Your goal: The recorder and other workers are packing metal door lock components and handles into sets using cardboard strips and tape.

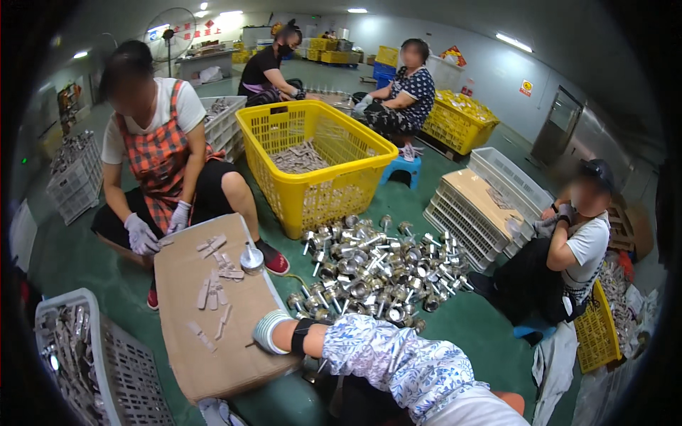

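My right arm, in a blue and white floral sleeve, crosses from the lower right to the cardboard sheet. A dark band circles its wrist. Past that, the striped glove cuff of my right hand sits over the sheet's right edge; the fingers are hidden, and what they hold cannot be told. Several flat metal strips lie loose on the cardboard. At its far right corner stands a round metal cup with a stem. Beyond my arm spreads a heap of stemmed metal cups. My left hand is not in view.
Across the cardboard, a gloved co-worker handles a strip. A yellow crate with metal strips stands beyond the heap. A grey crate of strips is near left. Another co-worker sits right, beside stacked crates; two more sit behind.
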Demonstrator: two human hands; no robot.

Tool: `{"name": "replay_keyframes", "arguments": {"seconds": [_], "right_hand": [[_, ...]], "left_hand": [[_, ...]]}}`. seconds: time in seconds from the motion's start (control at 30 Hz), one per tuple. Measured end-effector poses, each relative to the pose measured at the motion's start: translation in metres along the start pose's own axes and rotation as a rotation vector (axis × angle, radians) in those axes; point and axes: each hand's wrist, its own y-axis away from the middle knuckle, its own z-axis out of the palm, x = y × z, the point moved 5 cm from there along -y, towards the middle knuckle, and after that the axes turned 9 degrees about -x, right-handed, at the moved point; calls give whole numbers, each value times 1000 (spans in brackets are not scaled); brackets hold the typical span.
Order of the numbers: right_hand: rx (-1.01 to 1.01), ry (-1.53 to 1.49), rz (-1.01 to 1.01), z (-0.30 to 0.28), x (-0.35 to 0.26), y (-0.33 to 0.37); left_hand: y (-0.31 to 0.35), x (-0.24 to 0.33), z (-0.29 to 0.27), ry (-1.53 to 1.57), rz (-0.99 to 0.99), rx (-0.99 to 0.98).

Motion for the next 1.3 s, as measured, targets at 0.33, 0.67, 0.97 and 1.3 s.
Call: {"name": "replay_keyframes", "arguments": {"seconds": [0.33, 0.67, 0.97, 1.3], "right_hand": [[850, -552, -143, -80, 14, 57], [429, -240, -104, -66, 4, 40], [1316, -571, -277, -96, 32, 88], [-107, -44, -309, 36, -37, -26]], "left_hand": [[23, -48, 45, 1025, -469, 268], [1, 6, -18, -44, 48, 21], [11, -20, 14, 182, -107, 13], [5, -15, 21, -93, -52, -107]]}}
